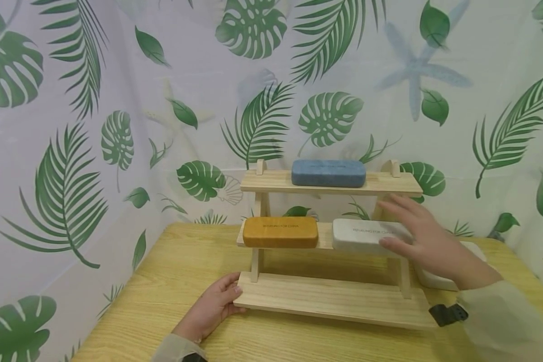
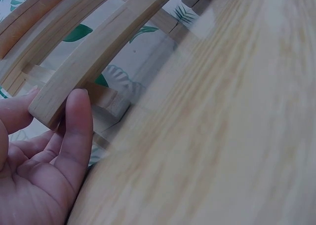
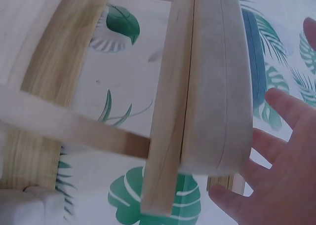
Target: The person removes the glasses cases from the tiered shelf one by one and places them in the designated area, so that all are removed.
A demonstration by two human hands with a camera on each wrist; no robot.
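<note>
Three cases (image 1: 280,232) up on my rack (image 1: 325,236), lowest shelf (image 1: 335,303) bare; left hand (image 1: 217,301), fingers clamped there; right hand (image 1: 430,244), fingers apart

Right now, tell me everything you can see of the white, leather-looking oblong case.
The white oblong case has rounded edges, a matte surface, dark lettering and a fine lengthwise line. It looks shut and lies lengthwise on the right part of the pale wooden middle shelf, apart from the orange, rounded, leather-looking case. The right hand is at its right end; whether it touches, I cannot tell.
</note>
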